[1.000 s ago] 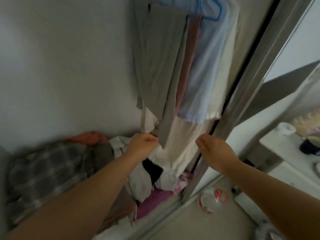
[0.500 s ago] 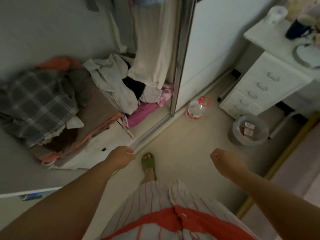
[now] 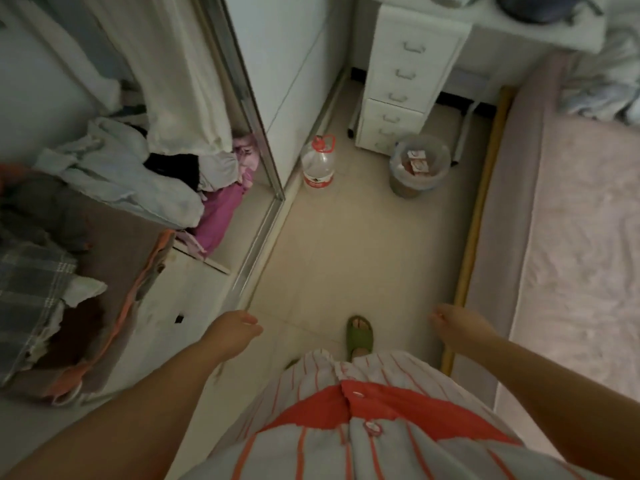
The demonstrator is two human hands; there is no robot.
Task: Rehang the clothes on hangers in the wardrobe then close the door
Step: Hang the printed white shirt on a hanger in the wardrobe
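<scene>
I look down at the floor in front of the open wardrobe [image 3: 145, 278]. A cream garment [image 3: 180, 81] hangs inside it, its hem just above a heap of loose clothes [image 3: 114, 174] on the wardrobe floor. The sliding door [image 3: 249, 109] with its metal edge stands to the right of the opening. My left hand [image 3: 233, 332] hangs over the door track with fingers loosely curled and holds nothing. My right hand [image 3: 457, 329] hovers near the bed edge, also loosely curled with nothing in it.
A water bottle [image 3: 318, 161] with a red cap stands by the door. A bin [image 3: 419, 166] sits in front of a white drawer unit [image 3: 398, 81]. A bed [image 3: 571, 254] runs along the right. My foot in a green slipper [image 3: 360, 336] is on the tiled floor.
My view has dropped from the hanging clothes to the floor. Both hands have left the cream garment and come down and back toward my body.
</scene>
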